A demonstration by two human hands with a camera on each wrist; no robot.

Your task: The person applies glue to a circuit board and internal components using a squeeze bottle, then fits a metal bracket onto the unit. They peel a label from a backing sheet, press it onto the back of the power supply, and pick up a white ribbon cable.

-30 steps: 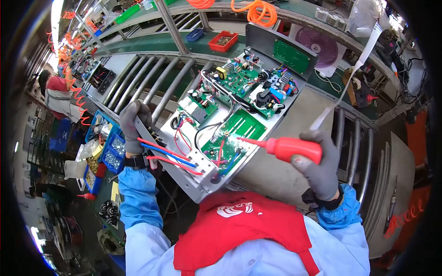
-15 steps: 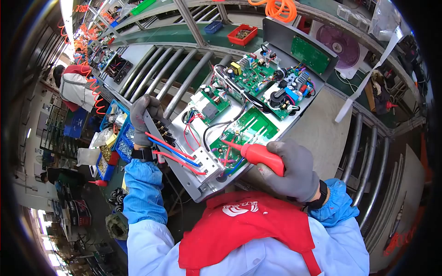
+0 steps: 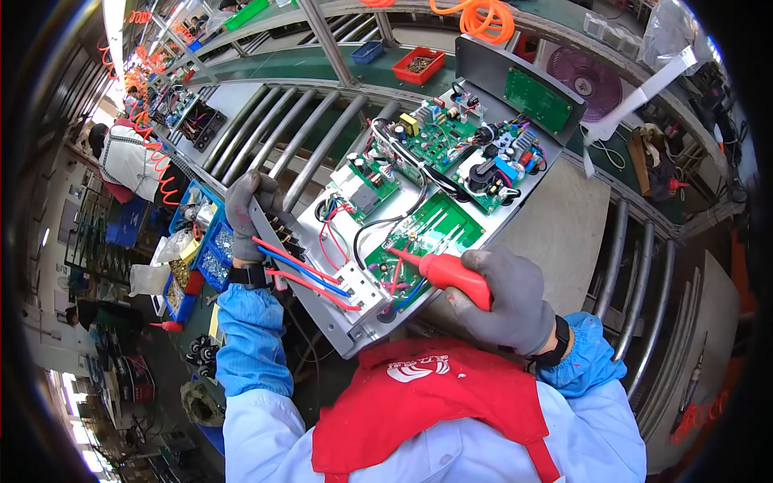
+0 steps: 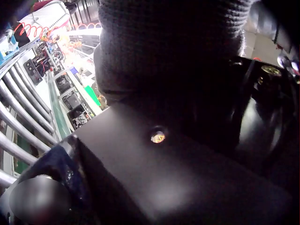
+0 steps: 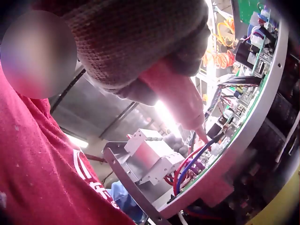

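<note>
My gloved right hand [image 3: 515, 302] grips a red squeeze bottle [image 3: 457, 276] with a long pointed nozzle. Its tip comes down at the parts on the near green circuit board [image 3: 451, 225]. In the right wrist view, the bottle [image 5: 176, 93] points at wires and small components beside the board. My gloved left hand [image 3: 251, 205] holds the upright end panel [image 3: 298, 294] of the open metal chassis, fingers over its top edge. The dark panel [image 4: 154, 164] with a round hole fills the left wrist view. Red and blue wires [image 3: 302, 274] run out past a white block [image 3: 362, 286].
Metal rollers [image 3: 322, 149] lie behind the chassis, with more rollers [image 3: 640, 274] at right. Blue bins [image 3: 216, 253] of small hardware stand at left. A red bin [image 3: 419, 66] and a purple fan [image 3: 584, 76] sit at the back. Another person [image 3: 133, 161] is at far left.
My right hand has moved leftward toward the chassis, bringing the bottle's nozzle down to the board. My left hand keeps its grip on the panel. The head view has shifted a little.
</note>
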